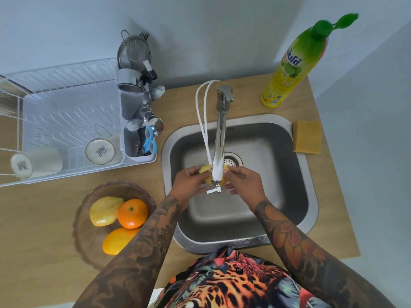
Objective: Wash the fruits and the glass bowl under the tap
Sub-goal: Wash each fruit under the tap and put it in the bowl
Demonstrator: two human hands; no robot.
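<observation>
Over the steel sink (295, 174), under the end of the tap spout (219, 150), I hold a yellow fruit (206, 170) between both hands. My left hand (189, 181) grips its left side and my right hand (243, 178) holds its right side; the spout hides most of the fruit. Whether water runs I cannot tell. The brownish glass bowl (89, 238) stands on the counter to the left of the sink. It holds a yellow fruit (104, 211), an orange (132, 213) and an orange-yellow fruit (116, 240) partly behind my left forearm.
A white dish rack (66, 103) with two cups and a cutlery holder with spoons and blue scissors stands at the back left. A dish-soap bottle (291, 65) and a yellow sponge (307, 136) sit right of the tap. White hoses loop beside the spout.
</observation>
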